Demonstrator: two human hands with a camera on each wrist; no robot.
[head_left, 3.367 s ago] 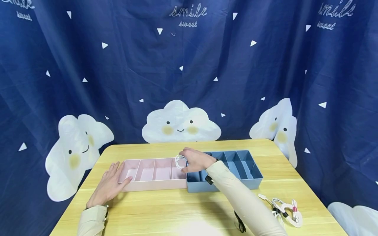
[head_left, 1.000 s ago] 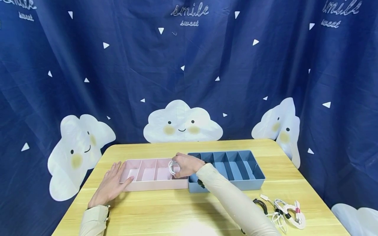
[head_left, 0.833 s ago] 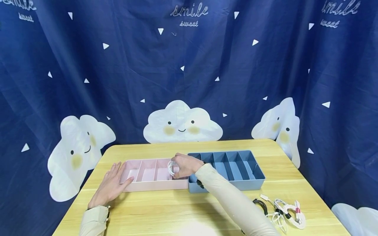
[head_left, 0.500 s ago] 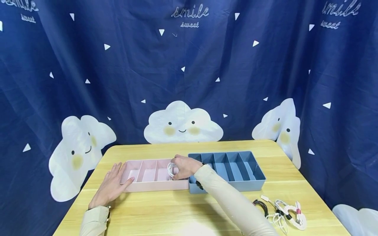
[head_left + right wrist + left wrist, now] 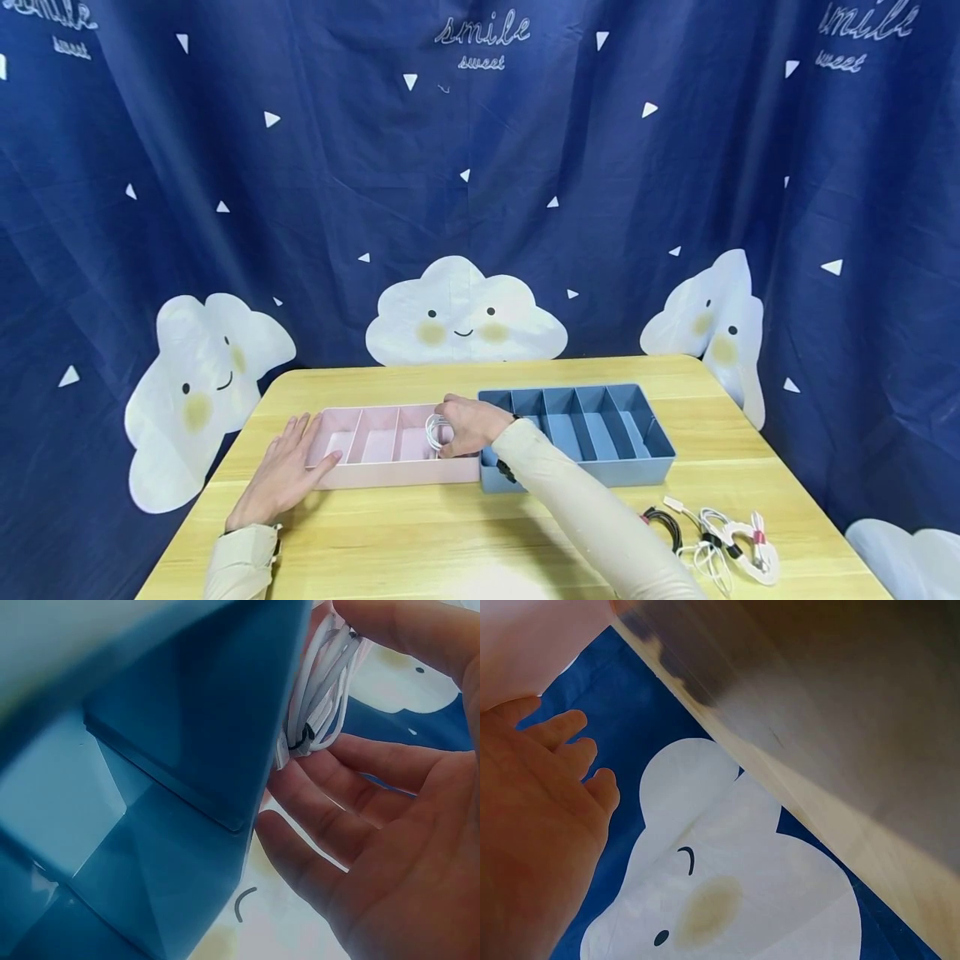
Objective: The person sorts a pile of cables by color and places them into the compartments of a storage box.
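A coiled white cable (image 5: 435, 432) is pinched between the thumb and fingers of my right hand (image 5: 471, 425), over the right end of the pink divided box (image 5: 397, 475). In the right wrist view the white cable (image 5: 322, 690), bound with a dark tie, lies between the thumb and fingers of my right hand (image 5: 390, 810), beside the blue box wall (image 5: 225, 735). At the pink box's left end rests my left hand (image 5: 277, 475), fingers spread and thumb on the front rim. The left wrist view shows the left hand (image 5: 540, 802) with fingers extended against the pink box (image 5: 532, 645).
The blue divided box (image 5: 592, 473) stands against the pink box's right end. At the table's front right lie a black coiled cable (image 5: 666, 527) and several white cables (image 5: 750, 550). A blue curtain (image 5: 465, 208) with clouds hangs behind the wooden table (image 5: 420, 542).
My right hand has moved left with the white cable, from near the joint between the boxes to farther over the pink box. My left hand stays at the pink box.
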